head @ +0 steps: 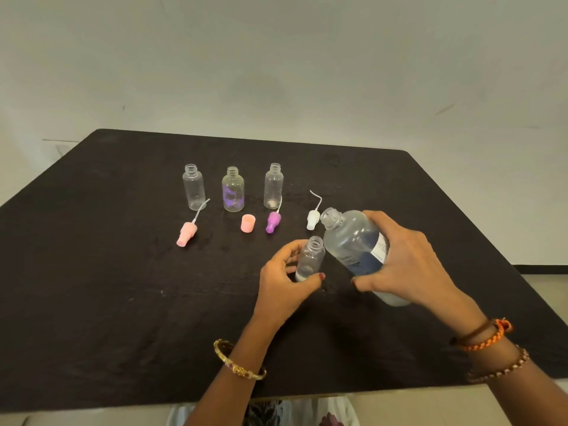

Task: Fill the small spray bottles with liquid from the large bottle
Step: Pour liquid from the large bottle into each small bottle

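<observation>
My right hand (408, 259) grips the large clear bottle (356, 244), uncapped and tilted to the left, with its open neck above and just right of a small clear bottle (310, 256). My left hand (282, 287) holds that small bottle upright on the black table, thumb and fingers around its lower part. A little whitish liquid lies at its bottom. Three more small bottles stand uncapped in a row behind: left (193, 187), middle with a purple tint (233, 190), right (273, 186).
Loose spray heads lie on the black table (107, 272): a pink one (186, 232), a purple one (273, 221) and a white one (313, 218). A peach cap (248, 223) stands between them. A pale wall rises behind the table's far edge.
</observation>
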